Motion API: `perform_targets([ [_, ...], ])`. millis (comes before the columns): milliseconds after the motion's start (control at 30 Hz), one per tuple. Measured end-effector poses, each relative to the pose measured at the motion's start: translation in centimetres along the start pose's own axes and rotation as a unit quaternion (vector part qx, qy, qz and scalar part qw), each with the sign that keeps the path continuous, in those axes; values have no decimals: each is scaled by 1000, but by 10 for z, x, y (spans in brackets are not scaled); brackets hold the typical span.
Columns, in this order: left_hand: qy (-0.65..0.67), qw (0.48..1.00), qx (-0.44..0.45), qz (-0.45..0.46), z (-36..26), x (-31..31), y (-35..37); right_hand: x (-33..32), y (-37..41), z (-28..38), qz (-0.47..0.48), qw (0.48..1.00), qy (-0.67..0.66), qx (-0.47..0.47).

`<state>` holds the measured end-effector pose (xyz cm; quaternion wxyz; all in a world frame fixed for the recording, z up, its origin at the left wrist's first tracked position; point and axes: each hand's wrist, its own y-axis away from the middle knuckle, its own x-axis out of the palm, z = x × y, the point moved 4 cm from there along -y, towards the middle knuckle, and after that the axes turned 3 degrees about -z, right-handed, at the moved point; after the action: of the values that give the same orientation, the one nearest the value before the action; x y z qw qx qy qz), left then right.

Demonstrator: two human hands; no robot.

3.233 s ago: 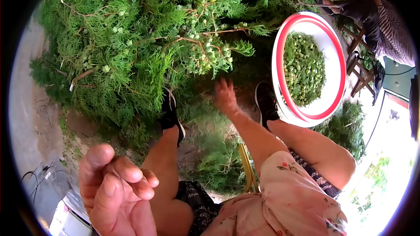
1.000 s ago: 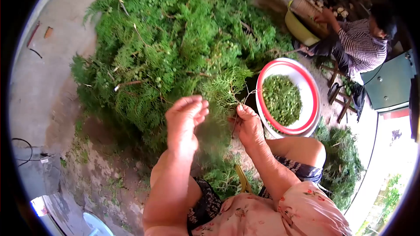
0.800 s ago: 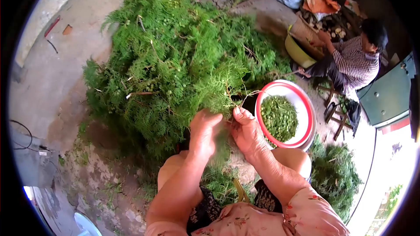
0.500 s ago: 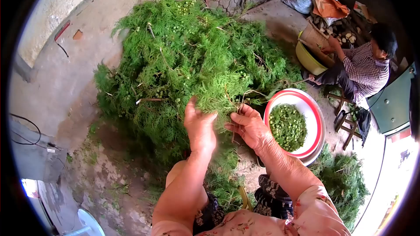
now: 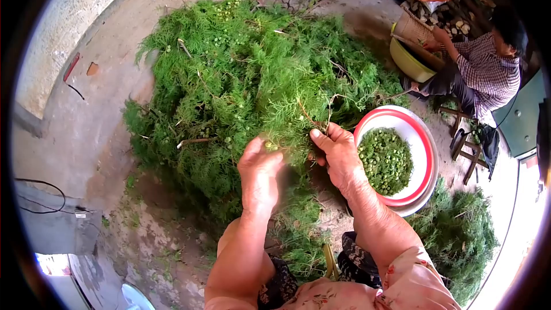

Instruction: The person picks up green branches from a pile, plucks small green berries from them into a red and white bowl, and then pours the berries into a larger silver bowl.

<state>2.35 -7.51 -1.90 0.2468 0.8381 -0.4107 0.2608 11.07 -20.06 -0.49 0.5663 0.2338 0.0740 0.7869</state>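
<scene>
R hand [image 5: 340, 158] pinching sprig [image 5: 290, 116] stem, L hand [image 5: 259, 167] clasping tips, bowl [image 5: 422, 132] rim beside, wide floor [image 5: 97, 120] L

Floor: bare concrete ground [image 5: 86, 115], grey, cracked and mossy [image 5: 143, 235] toward the near left, with a thin dark cable [image 5: 40, 186] at the left edge and a small red-brown fragment [image 5: 92, 69] farther out. Directly on it: a large heap of green conifer branches [image 5: 241, 69] at centre; a red-rimmed white basin [image 5: 410, 129] of green cones touching the heap's right edge; a smaller pile of greenery [image 5: 459, 235] just beside the basin. A yellow-green tub [image 5: 407, 60] and a low wooden stool [image 5: 468, 149] stand at far right.
</scene>
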Motion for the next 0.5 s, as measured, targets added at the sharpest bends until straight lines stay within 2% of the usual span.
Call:
perform_targets([
  [33, 17, 1000, 1, 4, -1, -1, -2, 1, 0, 0, 2, 1000, -9, -6],
  [133, -42, 998, 16, -33, -4, -6, -5, 2, -1, -1, 11, 1000, -8, -17],
  [167, -67, 996, 55, -27, -3, -9, -7, 4, 0, 1, 8, 1000, -9, -16],
  [300, -150, 985, 83, -35, -16, -3, -5, 8, 0, 5, -21, 998, -45, -40],
  [500, -159, 986, 52, -8, -20, -9, -4, 10, 5, 9, -22, 999, -26, -26],
])
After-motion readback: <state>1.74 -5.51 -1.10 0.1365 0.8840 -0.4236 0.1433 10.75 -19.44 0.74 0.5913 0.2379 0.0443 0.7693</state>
